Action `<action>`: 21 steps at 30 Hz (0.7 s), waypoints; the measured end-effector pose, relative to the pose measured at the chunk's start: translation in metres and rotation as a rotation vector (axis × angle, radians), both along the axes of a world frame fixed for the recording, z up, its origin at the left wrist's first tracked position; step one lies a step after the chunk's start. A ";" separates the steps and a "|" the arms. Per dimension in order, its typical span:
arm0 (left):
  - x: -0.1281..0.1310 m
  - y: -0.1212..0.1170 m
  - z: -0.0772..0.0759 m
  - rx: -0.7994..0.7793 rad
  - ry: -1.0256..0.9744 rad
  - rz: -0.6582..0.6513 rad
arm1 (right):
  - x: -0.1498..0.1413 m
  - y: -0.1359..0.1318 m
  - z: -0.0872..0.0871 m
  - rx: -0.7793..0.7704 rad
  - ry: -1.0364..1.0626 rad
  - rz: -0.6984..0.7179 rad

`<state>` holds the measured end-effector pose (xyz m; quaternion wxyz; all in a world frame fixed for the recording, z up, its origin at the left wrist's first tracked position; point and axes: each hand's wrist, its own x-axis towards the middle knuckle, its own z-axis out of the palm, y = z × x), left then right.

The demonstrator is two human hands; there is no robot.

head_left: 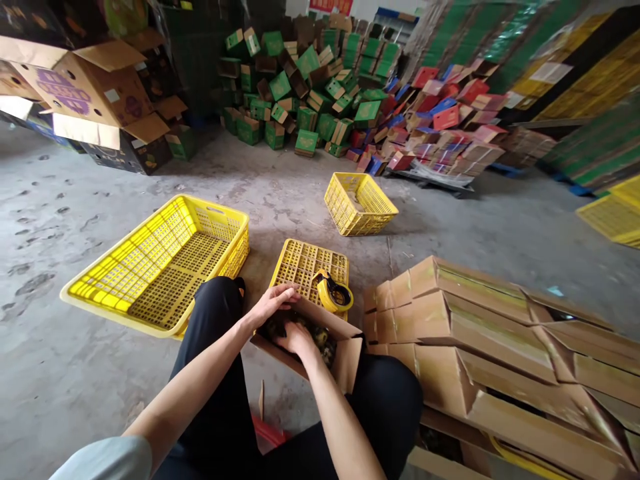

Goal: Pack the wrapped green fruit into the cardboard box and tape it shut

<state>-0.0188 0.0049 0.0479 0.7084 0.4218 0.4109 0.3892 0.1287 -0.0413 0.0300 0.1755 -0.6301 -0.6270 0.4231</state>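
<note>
An open cardboard box [349, 365] sits tilted between my knees, with dark greenish, partly yellow rounded items [325, 343] inside that I cannot identify. My left hand [274, 305] rests at the box's far left edge, fingers stretched out along the rim. Inside the box, my right hand [297, 339] lies palm down on the contents with fingers apart; its fingertips are partly hidden. Just beyond the box, a yellow tape dispenser [331, 293] lies on an upturned yellow crate [305, 260].
To the left stands a large yellow crate [175, 267]; a smaller yellow crate [360, 207] is ahead. Stacked cardboard boxes [490, 333] crowd my right side. Heaped green boxes [300, 100] and red and blue boxes [440, 120] fill the back. A red object [269, 432] lies between my legs.
</note>
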 end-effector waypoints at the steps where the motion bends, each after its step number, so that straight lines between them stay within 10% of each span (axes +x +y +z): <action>1: -0.001 0.000 0.000 -0.003 -0.001 -0.005 | -0.008 0.005 -0.006 -0.030 -0.005 -0.012; 11: -0.001 0.007 -0.014 -0.004 0.086 -0.085 | 0.061 -0.018 0.007 -0.184 0.320 -0.207; 17: -0.001 -0.003 -0.018 -0.013 0.059 -0.349 | 0.079 -0.036 0.013 -0.228 0.749 -0.485; 21: 0.001 -0.007 -0.018 -0.014 0.021 -0.259 | 0.079 -0.039 0.020 -0.221 0.907 -0.546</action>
